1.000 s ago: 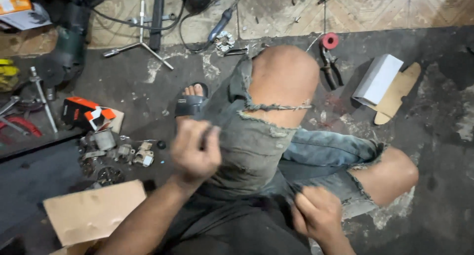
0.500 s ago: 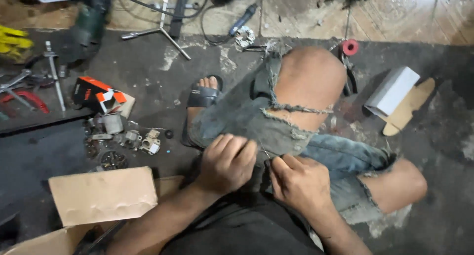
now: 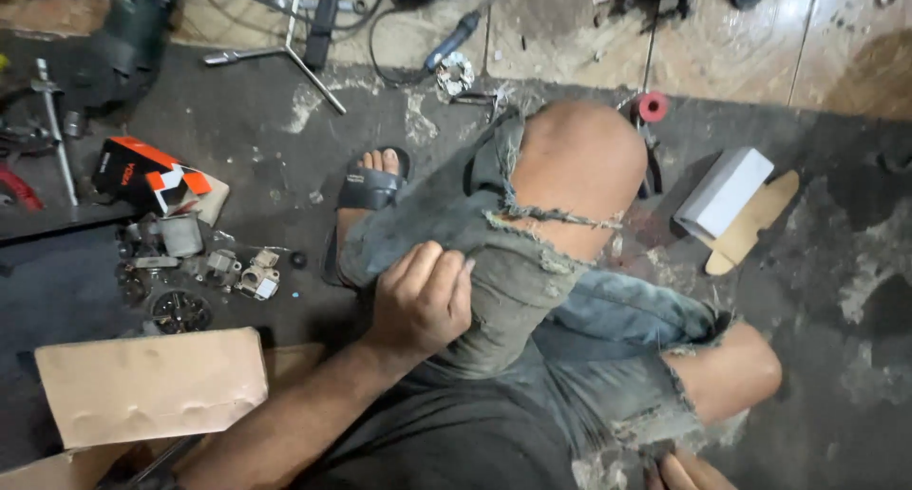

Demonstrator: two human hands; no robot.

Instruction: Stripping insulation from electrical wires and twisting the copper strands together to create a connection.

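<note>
I sit on a dark floor with my legs folded, in torn grey jeans. My left hand rests on the jeans over my raised left leg, fingers curled against the cloth and holding nothing that shows. Only a sliver of my right hand shows at the bottom edge, by my right knee; its fingers are hidden. My left foot wears a dark sandal.
Small metal parts lie left of my foot, with an orange and black box behind them. A cardboard flap is at lower left. A white box on a card piece lies right. Cables, a stand and tools lie along the top.
My right hand has left the jeans and dropped to the bottom edge. My left hand stays on the raised leg. The view has shifted slightly.
</note>
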